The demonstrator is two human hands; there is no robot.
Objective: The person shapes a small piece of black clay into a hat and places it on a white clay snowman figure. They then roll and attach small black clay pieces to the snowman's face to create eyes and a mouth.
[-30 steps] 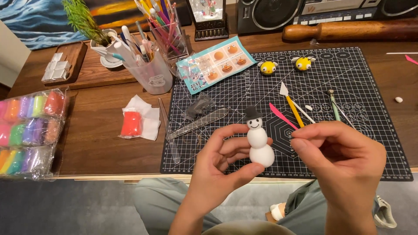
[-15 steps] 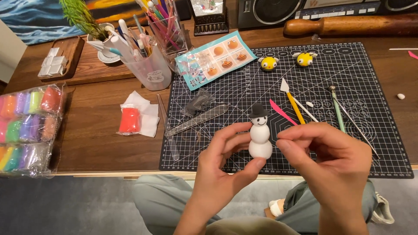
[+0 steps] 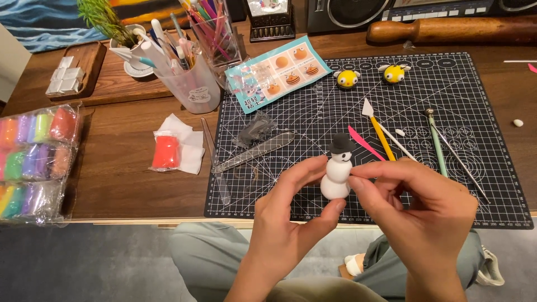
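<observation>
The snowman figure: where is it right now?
In the head view, the snowman figure sits low centre, held in the left hand, the right hand touching it, above the cutting mat.

The hands hide the snowman's base; the clay packs are cut off left.

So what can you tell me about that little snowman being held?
The snowman is a small figure that looks like soft modelling clay: two stacked white balls, the lower one bigger, with a black brimmed hat and tiny dark face marks. It stands upright above the near edge of the black cutting mat. The left hand pinches its base between thumb and fingers; the right hand touches its side.
</observation>
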